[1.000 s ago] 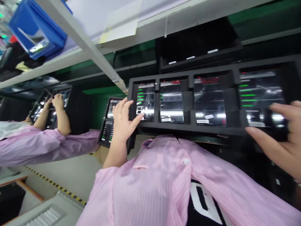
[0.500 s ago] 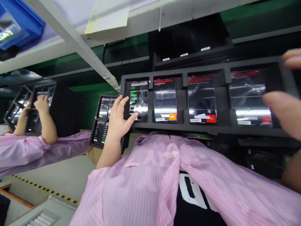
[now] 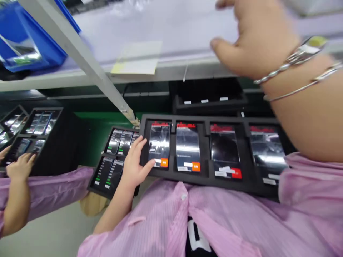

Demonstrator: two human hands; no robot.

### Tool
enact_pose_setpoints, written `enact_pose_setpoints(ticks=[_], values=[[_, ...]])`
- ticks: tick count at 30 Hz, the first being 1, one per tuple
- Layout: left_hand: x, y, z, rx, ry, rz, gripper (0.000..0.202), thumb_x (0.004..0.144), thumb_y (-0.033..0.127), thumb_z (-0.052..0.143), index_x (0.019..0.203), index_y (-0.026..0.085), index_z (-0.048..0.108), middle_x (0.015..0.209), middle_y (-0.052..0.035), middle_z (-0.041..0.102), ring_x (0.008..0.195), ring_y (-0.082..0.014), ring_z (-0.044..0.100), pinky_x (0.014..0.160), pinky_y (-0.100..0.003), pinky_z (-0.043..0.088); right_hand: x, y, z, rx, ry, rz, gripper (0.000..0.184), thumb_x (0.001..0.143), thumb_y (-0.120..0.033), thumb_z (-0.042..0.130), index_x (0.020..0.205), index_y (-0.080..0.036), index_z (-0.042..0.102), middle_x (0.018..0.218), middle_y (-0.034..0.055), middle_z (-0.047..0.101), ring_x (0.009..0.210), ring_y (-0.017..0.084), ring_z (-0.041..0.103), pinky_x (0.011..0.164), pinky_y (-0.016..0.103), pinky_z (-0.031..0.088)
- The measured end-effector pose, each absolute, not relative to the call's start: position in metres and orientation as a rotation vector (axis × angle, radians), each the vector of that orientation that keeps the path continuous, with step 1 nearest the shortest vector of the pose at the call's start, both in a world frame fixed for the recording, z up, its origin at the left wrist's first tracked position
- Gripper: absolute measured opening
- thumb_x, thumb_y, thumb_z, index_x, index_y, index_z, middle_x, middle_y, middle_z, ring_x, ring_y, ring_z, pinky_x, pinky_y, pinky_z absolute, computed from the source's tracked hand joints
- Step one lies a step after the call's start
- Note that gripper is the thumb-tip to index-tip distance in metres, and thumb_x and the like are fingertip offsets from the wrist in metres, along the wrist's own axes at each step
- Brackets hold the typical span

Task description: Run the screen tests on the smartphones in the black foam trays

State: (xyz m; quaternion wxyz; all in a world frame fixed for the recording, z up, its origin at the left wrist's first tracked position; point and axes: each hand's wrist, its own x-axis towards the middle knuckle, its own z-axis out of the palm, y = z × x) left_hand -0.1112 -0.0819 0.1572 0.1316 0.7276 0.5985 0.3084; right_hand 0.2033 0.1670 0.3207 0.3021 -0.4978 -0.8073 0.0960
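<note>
A long black foam tray (image 3: 193, 119) lies across in front of me with phones in its compartments. My left hand (image 3: 135, 166) rests on the tray's left end, fingers spread, its thumb beside the leftmost phone (image 3: 159, 142). That phone, the second phone (image 3: 188, 146) and the third phone (image 3: 225, 151) show red text at the top and an orange or red block at the bottom. The right phone (image 3: 266, 146) is partly covered by my sleeve. My right hand (image 3: 252, 39) is raised over the shelf, thumb and finger apart, holding nothing visible; the top of the picture cuts off some fingers.
A pale shelf (image 3: 187, 32) with a paper sheet (image 3: 138, 62) runs above the tray. A slanting metal post (image 3: 93, 67) stands left, near a blue bin (image 3: 40, 43). A smaller phone tray (image 3: 111, 156) sits to the left. Farther left is a co-worker's hand (image 3: 21, 166).
My right hand has moved from the tray's right end up over the shelf. The leftmost phone's green-lined screen now shows red text and an orange block. The view has tilted up.
</note>
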Motion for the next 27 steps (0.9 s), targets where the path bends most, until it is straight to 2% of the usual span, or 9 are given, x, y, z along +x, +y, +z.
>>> enact_pose_setpoints(ticks=[3, 6, 9, 14, 17, 20, 22, 25, 27], values=[[-0.111, -0.084, 0.156, 2.067, 1.753, 0.923, 0.065, 0.099, 0.052, 0.063, 0.156, 0.026, 0.045, 0.164, -0.0171, 0.047, 0.151, -0.0343, 0.048, 0.125, -0.058, 0.041, 0.178, 0.203, 0.315, -1.276, -2.281, 0.064, 0.058, 0.099, -0.019, 0.064, 0.153, -0.001, 0.049, 0.152, 0.0196, 0.055, 0.144, 0.033, 0.049, 0.126, 0.048, 0.035], [-0.11, -0.086, 0.155, 2.027, 1.749, 0.965, 0.062, 0.099, 0.049, 0.063, 0.154, 0.025, 0.048, 0.163, -0.0167, 0.048, 0.151, -0.0336, 0.048, 0.125, -0.057, 0.042, 0.154, 0.224, 0.3, -1.266, -2.302, 0.162, 0.051, 0.104, -0.026, 0.059, 0.153, -0.013, 0.055, 0.145, 0.016, 0.06, 0.141, 0.033, 0.052, 0.122, 0.054, 0.04], [-0.111, -0.087, 0.153, 2.015, 1.733, 0.959, 0.061, 0.099, 0.047, 0.063, 0.154, 0.026, 0.047, 0.164, -0.016, 0.048, 0.151, -0.0327, 0.048, 0.124, -0.055, 0.043, 0.134, 0.23, 0.297, -1.262, -2.342, 0.153, 0.05, 0.102, -0.02, 0.058, 0.152, -0.019, 0.058, 0.145, 0.0138, 0.058, 0.142, 0.033, 0.047, 0.123, 0.055, 0.036], [-0.115, -0.085, 0.144, 2.02, 1.732, 1.093, 0.059, 0.1, 0.044, 0.062, 0.155, 0.026, 0.046, 0.162, -0.0167, 0.05, 0.15, -0.033, 0.051, 0.122, -0.055, 0.046, 0.153, 0.237, 0.312, -1.423, -2.182, -0.005, 0.045, 0.103, -0.016, 0.055, 0.147, -0.008, 0.057, 0.154, 0.0182, 0.052, 0.149, 0.034, 0.038, 0.125, 0.056, 0.027], [-0.116, -0.08, 0.141, 2.033, 1.74, 1.128, 0.055, 0.101, 0.044, 0.062, 0.151, 0.026, 0.051, 0.16, -0.0162, 0.053, 0.148, -0.0351, 0.053, 0.12, -0.059, 0.047, 0.195, 0.245, 0.314, -1.686, -2.017, 0.032, 0.043, 0.101, -0.01, 0.054, 0.143, -0.004, 0.059, 0.156, 0.0229, 0.052, 0.15, 0.032, 0.04, 0.124, 0.058, 0.029], [-0.118, -0.076, 0.141, 2.064, 1.725, 1.124, 0.053, 0.099, 0.046, 0.064, 0.149, 0.03, 0.053, 0.158, -0.0123, 0.055, 0.146, -0.0357, 0.055, 0.12, -0.061, 0.047, 0.233, 0.244, 0.308, -1.887, -2.013, 0.144, 0.033, 0.091, -0.008, 0.066, 0.122, 0.002, 0.07, 0.146, 0.0308, 0.059, 0.141, 0.035, 0.054, 0.118, 0.061, 0.038], [-0.12, -0.074, 0.141, 2.09, 1.707, 1.148, 0.054, 0.098, 0.051, 0.063, 0.147, 0.03, 0.055, 0.156, -0.0116, 0.057, 0.145, -0.0355, 0.055, 0.122, -0.061, 0.046, 0.249, 0.235, 0.302, -1.893, -2.033, 0.163, 0.024, 0.092, -0.014, 0.064, 0.104, 0.005, 0.071, 0.14, 0.0326, 0.062, 0.139, 0.035, 0.057, 0.117, 0.057, 0.039], [-0.121, -0.07, 0.139, 2.089, 1.72, 1.148, 0.061, 0.1, 0.059, 0.056, 0.15, 0.022, 0.053, 0.155, -0.0163, 0.057, 0.147, -0.0336, 0.053, 0.126, -0.056, 0.041, 0.267, 0.215, 0.295, -1.873, -2.001, 0.141, 0.04, 0.099, -0.029, 0.051, 0.088, 0.006, 0.067, 0.146, 0.0287, 0.059, 0.147, 0.032, 0.048, 0.121, 0.05, 0.031], [-0.117, -0.067, 0.141, 2.08, 1.771, 1.102, 0.067, 0.102, 0.06, 0.051, 0.154, 0.018, 0.048, 0.157, -0.0187, 0.054, 0.149, -0.0316, 0.05, 0.127, -0.052, 0.038, 0.277, 0.203, 0.29, -1.756, -1.998, 0.161, 0.049, 0.104, -0.037, 0.042, 0.084, 0.001, 0.066, 0.149, 0.0196, 0.06, 0.148, 0.028, 0.047, 0.121, 0.044, 0.032]])
